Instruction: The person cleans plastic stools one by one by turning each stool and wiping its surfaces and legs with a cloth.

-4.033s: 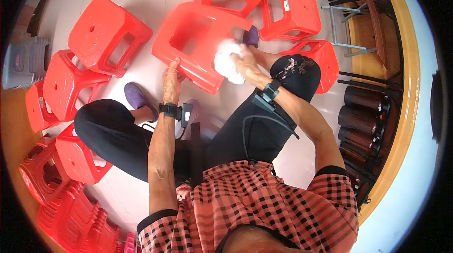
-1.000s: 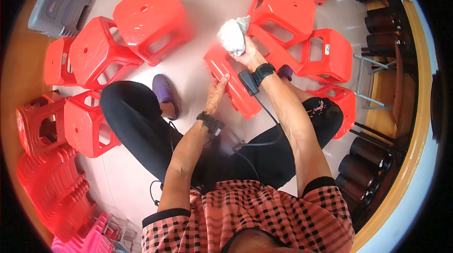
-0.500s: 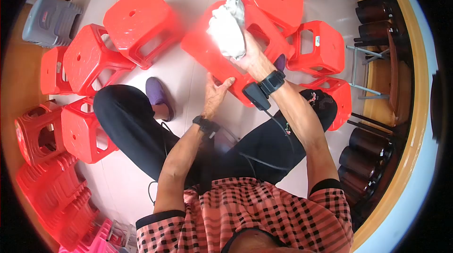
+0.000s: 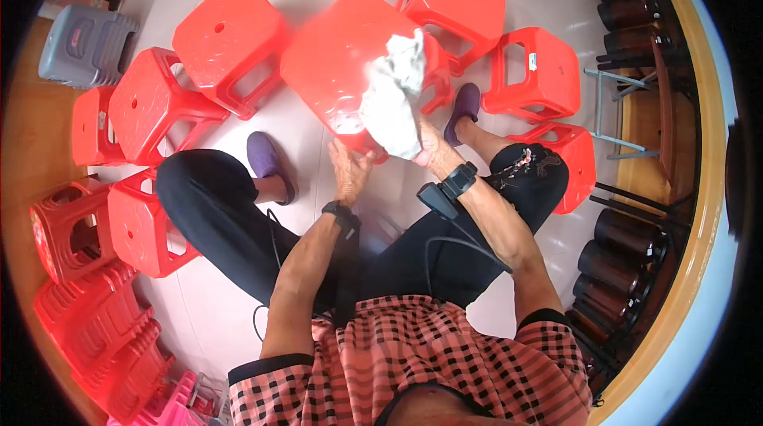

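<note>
A red plastic stool (image 4: 334,52) stands between my knees with its seat facing up. My right hand (image 4: 430,145) is closed on a crumpled white cloth (image 4: 391,108), which lies over the right part of the seat and hangs down its near side. The fingertips of that hand are partly hidden behind the cloth. At the stool's near edge is my left hand (image 4: 350,170), its thumb and fingers apart, fingertips by the rim.
More red stools stand at the left (image 4: 230,29) and at the right (image 4: 532,72). Stacked red stools (image 4: 95,315) fill the lower left, grey stools (image 4: 86,44) the upper left. Dark brown cylinders (image 4: 628,235) and a folding chair (image 4: 664,116) line the right.
The stool has turned from its side to seat up. My right hand has come down and nearer with the cloth. My left hand has moved slightly down, off the stool's side.
</note>
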Available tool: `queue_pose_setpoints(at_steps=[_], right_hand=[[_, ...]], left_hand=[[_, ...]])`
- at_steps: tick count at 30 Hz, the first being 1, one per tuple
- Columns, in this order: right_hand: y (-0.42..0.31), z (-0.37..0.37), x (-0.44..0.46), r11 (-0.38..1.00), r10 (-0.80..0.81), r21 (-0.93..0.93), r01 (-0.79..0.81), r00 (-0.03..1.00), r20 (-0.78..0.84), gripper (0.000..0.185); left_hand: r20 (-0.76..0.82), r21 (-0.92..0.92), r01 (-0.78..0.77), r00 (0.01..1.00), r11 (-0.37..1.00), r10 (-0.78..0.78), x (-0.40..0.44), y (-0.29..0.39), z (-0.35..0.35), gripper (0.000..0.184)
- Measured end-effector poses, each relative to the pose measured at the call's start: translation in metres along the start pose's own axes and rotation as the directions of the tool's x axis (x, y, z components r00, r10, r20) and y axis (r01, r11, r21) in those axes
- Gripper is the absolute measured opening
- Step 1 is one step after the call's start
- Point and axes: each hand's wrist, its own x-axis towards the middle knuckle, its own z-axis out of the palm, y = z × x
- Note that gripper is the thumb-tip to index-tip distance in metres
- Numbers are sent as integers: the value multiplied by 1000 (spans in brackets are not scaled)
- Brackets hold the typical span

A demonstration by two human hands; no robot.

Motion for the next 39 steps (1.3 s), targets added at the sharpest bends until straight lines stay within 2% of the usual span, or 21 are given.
queue_pose_setpoints(at_steps=[2, 6, 8, 12, 13, 16, 18, 20, 22, 24, 25, 26, 27, 28, 29, 31, 32, 33, 36, 37, 39], right_hand=[[8, -10, 9, 995, 102, 5, -103, 993, 59, 65], [21, -20, 20, 991, 121, 36, -125, 988, 96, 63], [26, -25, 36, 992, 118, 31, -119, 991, 57, 59], [22, -25, 62, 992, 116, -35, -118, 992, -47, 52], [19, -37, 77, 984, 151, -96, -147, 988, 38, 53], [14, -38, 117, 966, 157, -204, -160, 987, -31, 55], [8, -23, 132, 944, 142, -281, -171, 982, -123, 54], [-1, 0, 140, 904, 93, -379, -195, 958, -270, 53], [-12, 1, 137, 837, -16, -524, -158, 950, -312, 47], [-21, -24, 132, 871, -72, -486, -71, 960, -269, 44], [-29, -36, 127, 885, -100, -466, -27, 964, -247, 42], [-42, -43, 118, 900, -146, -435, -15, 931, -335, 39], [-58, -55, 118, 926, -150, -376, 26, 941, -304, 37], [-73, -68, 110, 957, -227, -251, 145, 914, -338, 37], [-94, -98, 113, 953, -254, -249, 173, 904, -344, 34], [-127, -67, 104, 882, -463, -148, 448, 882, -86, 17], [-144, -107, 113, 900, -427, -35, 435, 894, 134, 39], [-163, -123, 116, 914, -404, 2, 407, 907, 114, 39], [-183, -130, 111, 913, -408, 22, 408, 913, -14, 41], [-186, -126, 110, 906, -421, 11, 422, 905, -67, 43], [-188, -133, 119, 916, -400, -12, 400, 916, 15, 45]], left_hand=[[-11, 44, 63, 998, 997, -63, 0, -7, -3, 71], [-18, 183, 199, 980, 963, -200, 1, -22, -15, 75], [-24, 117, 217, 976, 969, -216, 8, -34, -18, 76], [-141, -50, 93, 985, 994, -99, 31, -42, -16, 75], [-71, -102, 158, 984, 982, -166, 42, -42, -22, 70], [-97, -175, 135, 983, 975, -153, 83, -69, -15, 66], [-242, -28, -103, 966, 994, 93, 117, -91, -13, 65], [-264, 36, -84, 960, 996, 91, 152, -91, -22, 66], [-229, 30, -6, 973, 1000, 12, 185, -82, -41, 67], [-203, 9, -5, 979, 1000, 7, 213, -79, -57, 70], [-215, -63, -30, 976, 998, 15, 231, -88, -60, 71], [-226, -133, -52, 974, 990, 20, 249, -99, -62, 73], [-226, -204, -87, 973, 975, 40, 263, -102, -66, 74], [-235, -186, -49, 972, 981, 4, 270, -106, -71, 69], [-249, -222, -90, 968, 971, 33, 283, -131, -74, 66], [-279, -236, -108, 959, 966, 39, 303, -177, -85, 64], [-294, -215, -84, 956, 973, 17, 305, -186, -89, 65], [-206, -574, -119, 979, 810, -2, 303, -189, -88, 69], [-230, -250, -66, 973, 966, 7, 288, -146, -105, 73], [-267, -36, 43, 962, 998, -51, 288, -150, -108, 71], [-251, -101, -8, 968, 995, -18, 285, -164, -111, 70]])
